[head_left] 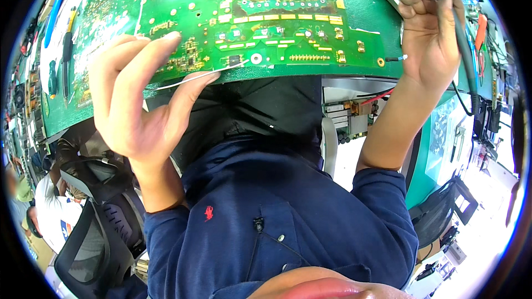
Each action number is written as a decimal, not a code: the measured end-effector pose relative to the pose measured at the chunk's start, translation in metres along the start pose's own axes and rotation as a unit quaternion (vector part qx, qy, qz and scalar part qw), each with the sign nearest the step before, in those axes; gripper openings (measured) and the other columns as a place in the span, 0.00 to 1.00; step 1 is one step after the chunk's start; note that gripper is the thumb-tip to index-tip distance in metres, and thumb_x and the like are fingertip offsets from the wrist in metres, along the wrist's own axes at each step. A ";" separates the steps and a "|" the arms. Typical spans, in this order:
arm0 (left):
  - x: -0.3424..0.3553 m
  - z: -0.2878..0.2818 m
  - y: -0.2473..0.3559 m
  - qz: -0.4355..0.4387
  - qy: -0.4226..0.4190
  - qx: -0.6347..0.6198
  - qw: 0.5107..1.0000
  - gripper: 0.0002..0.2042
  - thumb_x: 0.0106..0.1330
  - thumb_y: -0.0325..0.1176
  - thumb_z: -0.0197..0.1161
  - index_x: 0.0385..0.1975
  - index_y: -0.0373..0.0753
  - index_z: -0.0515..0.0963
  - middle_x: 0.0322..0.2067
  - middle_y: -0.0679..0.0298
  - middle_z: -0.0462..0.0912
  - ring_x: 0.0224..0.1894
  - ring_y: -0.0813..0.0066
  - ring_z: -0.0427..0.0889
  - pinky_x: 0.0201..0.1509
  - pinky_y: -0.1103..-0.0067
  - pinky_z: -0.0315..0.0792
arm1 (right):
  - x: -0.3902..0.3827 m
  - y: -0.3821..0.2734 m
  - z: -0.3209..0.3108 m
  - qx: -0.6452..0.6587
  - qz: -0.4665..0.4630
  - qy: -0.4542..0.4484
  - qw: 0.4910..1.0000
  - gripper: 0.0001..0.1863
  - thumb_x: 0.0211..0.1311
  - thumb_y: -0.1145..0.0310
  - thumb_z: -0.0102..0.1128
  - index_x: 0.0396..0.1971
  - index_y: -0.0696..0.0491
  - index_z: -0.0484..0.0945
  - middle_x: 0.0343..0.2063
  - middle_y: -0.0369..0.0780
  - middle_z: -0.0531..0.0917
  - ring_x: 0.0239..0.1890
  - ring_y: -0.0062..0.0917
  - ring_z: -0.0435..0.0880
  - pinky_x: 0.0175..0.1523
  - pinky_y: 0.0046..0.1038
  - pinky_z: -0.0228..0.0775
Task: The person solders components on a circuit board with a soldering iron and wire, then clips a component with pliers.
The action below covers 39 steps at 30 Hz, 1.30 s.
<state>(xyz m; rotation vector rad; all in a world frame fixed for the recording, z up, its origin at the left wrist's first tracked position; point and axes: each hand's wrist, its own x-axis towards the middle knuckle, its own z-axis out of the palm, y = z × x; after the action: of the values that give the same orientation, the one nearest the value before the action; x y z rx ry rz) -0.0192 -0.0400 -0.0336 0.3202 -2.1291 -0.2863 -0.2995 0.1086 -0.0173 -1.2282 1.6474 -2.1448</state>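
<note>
Green circuit board (233, 22); left hand (133, 99) pinches solder wire (188, 79), right hand (429, 33) grips soldering iron (451, 16).

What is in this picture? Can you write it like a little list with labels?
Place: workbench with a green mat
Main thing: big green circuit board, lying flat
Left hand: pinches a thin pale wire at the board's near edge
Right hand: grips a black soldering iron with a cord
Nearby: hand tools on the left; black office chair

A green circuit board (233, 16) with yellow pads, a thin white wire (191, 79), a navy shirt (288, 216).
</note>
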 end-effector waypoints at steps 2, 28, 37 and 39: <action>-0.001 0.004 -0.002 0.023 0.025 0.002 0.999 0.21 0.35 0.30 0.77 0.33 0.36 0.81 0.30 0.61 0.76 0.34 0.64 0.76 0.38 0.75 0.71 | -0.008 -0.002 0.012 0.068 -0.022 -0.053 0.996 0.18 0.67 0.64 0.48 0.51 0.58 0.66 0.38 0.47 0.79 0.33 0.24 0.80 0.36 0.19 0.71; 0.007 0.031 0.007 0.052 0.119 0.025 0.991 0.15 0.35 0.26 0.78 0.22 0.38 0.77 0.22 0.65 0.73 0.30 0.65 0.74 0.33 0.74 0.70 | -0.031 0.014 0.015 0.071 -0.089 -0.086 0.990 0.31 0.44 0.88 0.66 0.50 0.62 0.63 0.46 0.54 0.74 0.50 0.39 0.78 0.52 0.36 0.77; 0.005 0.032 0.004 -0.004 0.113 -0.009 0.993 0.14 0.41 0.22 0.73 0.28 0.37 0.78 0.28 0.61 0.74 0.34 0.63 0.75 0.37 0.74 0.70 | -0.016 0.017 0.026 0.047 -0.130 -0.075 0.988 0.30 0.44 0.87 0.67 0.49 0.62 0.65 0.46 0.53 0.76 0.51 0.37 0.77 0.55 0.35 0.74; 0.003 0.026 0.004 -0.029 0.086 -0.017 0.996 0.14 0.44 0.21 0.69 0.32 0.36 0.77 0.31 0.59 0.74 0.37 0.61 0.75 0.40 0.73 0.70 | -0.016 0.017 0.028 0.053 -0.122 -0.076 0.988 0.29 0.45 0.87 0.66 0.49 0.61 0.65 0.46 0.52 0.76 0.52 0.35 0.76 0.56 0.33 0.73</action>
<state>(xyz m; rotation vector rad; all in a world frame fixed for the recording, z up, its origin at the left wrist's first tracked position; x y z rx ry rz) -0.0430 -0.0351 -0.0438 0.3736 -1.9468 -0.3173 -0.2758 0.0916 -0.0388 -1.5868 1.3644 -2.1777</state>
